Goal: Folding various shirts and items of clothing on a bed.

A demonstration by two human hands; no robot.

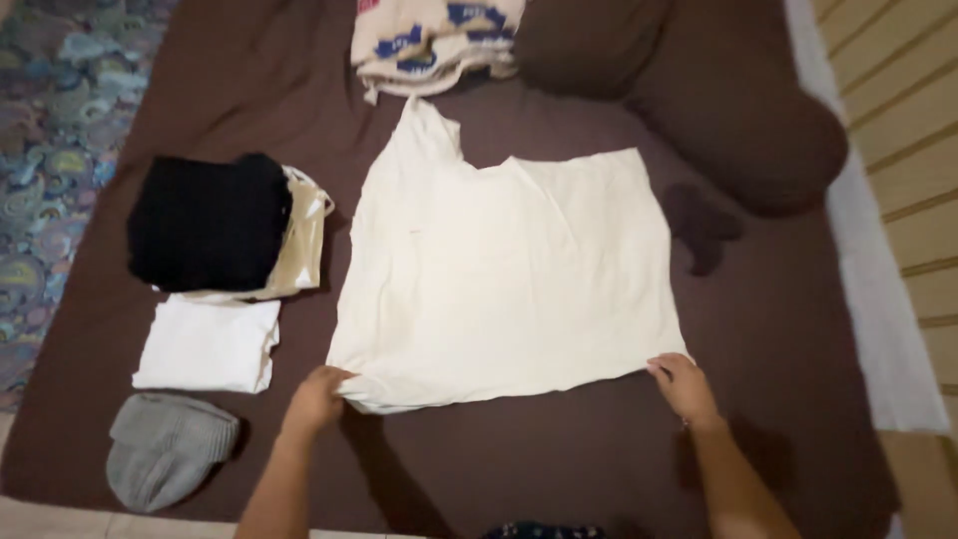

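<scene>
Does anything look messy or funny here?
Mostly neat. The cream shirt lies a bit crooked, one shoulder strap poking up alone. A small dark cloth sits crumpled beside it, away from the folded pile.

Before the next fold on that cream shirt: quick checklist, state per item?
1. Left hand on the near left corner of the cream shirt: ok, fingers pinch the hem.
2. Right hand on the near right corner: ok, it touches the hem edge.
3. Shirt lying flat: not ok, the near hem bunches by the left hand and the far left corner runs up in a point.
4. Room on the brown sheet around the shirt: ok, bare cloth on both sides.
5. Folded stack clear of the shirt: ok, black garment and white garment lie apart at left.
6. Grip firmness: cannot tell.
</scene>
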